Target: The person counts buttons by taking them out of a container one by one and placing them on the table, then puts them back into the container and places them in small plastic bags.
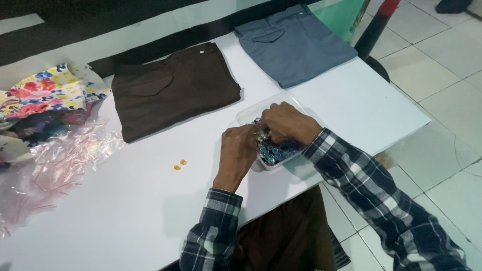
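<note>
- Both hands at the clear plastic container (251,113) near the table's front right part; container filled with small coloured buttons or beads (275,150), mostly blue, purple and teal.
- Left hand (237,150) at the container's near-left rim, fingers curled together over a small item at the fingertips; item too small to identify.
- Right hand (287,123) over the container, fingers bent down into the contents; whether pinched on a piece or only resting, cannot tell.
- Judged good practice for picking from the pile: steady the container with one hand, lift a single piece between thumb and forefinger, keep the pinch low over the rim to avoid spills.
- Container sits close to the table edge (321,173); likely risk of tipping if pressed on the near side.
- Two small orange pieces (179,164) loose on the white table (125,211), just left of the left hand, apart from the container.
- Folded brown trousers (173,88) behind the hands; folded grey-blue trousers (293,42) further right, both well apart from the container.
- Crumpled clear plastic bags with red strips (55,165) and floral fabric (45,98) at far left; no obstruction to the hands.
- Plaid sleeves (361,185) loose at the wrists; possible snag on the container rim.
</note>
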